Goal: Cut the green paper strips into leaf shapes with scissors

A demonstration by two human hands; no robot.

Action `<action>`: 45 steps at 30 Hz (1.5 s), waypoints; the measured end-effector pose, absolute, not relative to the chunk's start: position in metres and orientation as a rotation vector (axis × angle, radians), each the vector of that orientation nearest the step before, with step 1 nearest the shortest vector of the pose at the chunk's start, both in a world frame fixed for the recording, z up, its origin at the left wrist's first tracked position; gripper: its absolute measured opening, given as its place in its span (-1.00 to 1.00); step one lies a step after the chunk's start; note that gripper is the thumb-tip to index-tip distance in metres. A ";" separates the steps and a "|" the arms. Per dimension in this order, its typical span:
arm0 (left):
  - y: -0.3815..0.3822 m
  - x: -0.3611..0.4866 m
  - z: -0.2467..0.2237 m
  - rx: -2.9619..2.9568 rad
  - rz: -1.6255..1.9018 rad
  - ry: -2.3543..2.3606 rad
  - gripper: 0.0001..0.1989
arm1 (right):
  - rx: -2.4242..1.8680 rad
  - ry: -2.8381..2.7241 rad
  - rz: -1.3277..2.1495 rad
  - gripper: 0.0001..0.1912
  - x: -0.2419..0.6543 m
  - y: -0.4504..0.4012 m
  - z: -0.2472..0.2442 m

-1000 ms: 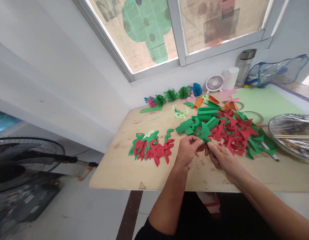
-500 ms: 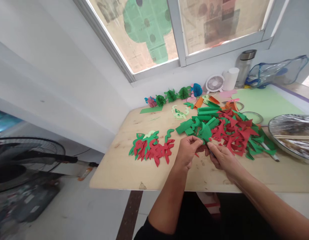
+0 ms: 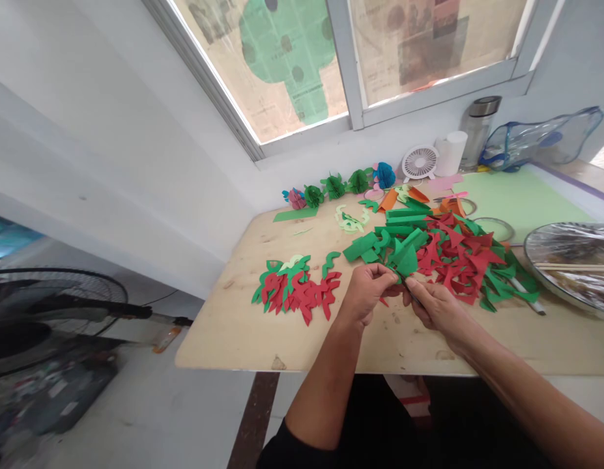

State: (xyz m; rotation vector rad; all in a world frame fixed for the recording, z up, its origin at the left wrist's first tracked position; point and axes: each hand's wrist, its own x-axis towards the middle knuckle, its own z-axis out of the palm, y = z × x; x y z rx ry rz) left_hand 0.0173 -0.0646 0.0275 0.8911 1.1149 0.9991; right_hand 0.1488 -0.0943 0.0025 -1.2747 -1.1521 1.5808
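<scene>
My left hand (image 3: 371, 292) is closed, thumb and fingers pinching the edge of a piece of green paper (image 3: 405, 262) above the table. My right hand (image 3: 432, 303) is wrapped round dark scissors (image 3: 416, 300), mostly hidden by the fingers, with their tip at the paper beside my left fingertips. Just beyond both hands lies a heap of folded green paper strips (image 3: 363, 247) and red paper scraps (image 3: 470, 264). To the left, a pile of wavy red cut-outs (image 3: 302, 293) rests over green cut-outs (image 3: 272, 268).
Pale green cut-outs (image 3: 351, 220) lie farther back on the wooden table (image 3: 223, 332). Paper honeycomb figures (image 3: 335, 186), a small white fan (image 3: 419, 163) and a bottle (image 3: 479, 133) stand along the wall. A film-covered bowl (image 3: 575, 273) with chopsticks sits at the right.
The green paper between my hands has turned slightly and shows more of its face to the right. Both hands stay in nearly the same place, still holding the paper and scissors.
</scene>
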 end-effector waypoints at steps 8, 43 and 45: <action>-0.064 0.017 0.027 0.906 1.001 1.125 -0.86 | -1.254 -1.116 1.610 -0.54 0.148 -0.091 -0.002; -0.060 0.019 0.027 0.868 0.982 1.113 -0.82 | -1.292 -1.135 1.542 -0.55 0.145 -0.087 0.000; -0.059 0.019 0.024 0.872 0.973 1.108 -0.82 | -1.297 -1.112 1.553 -0.55 0.146 -0.087 -0.001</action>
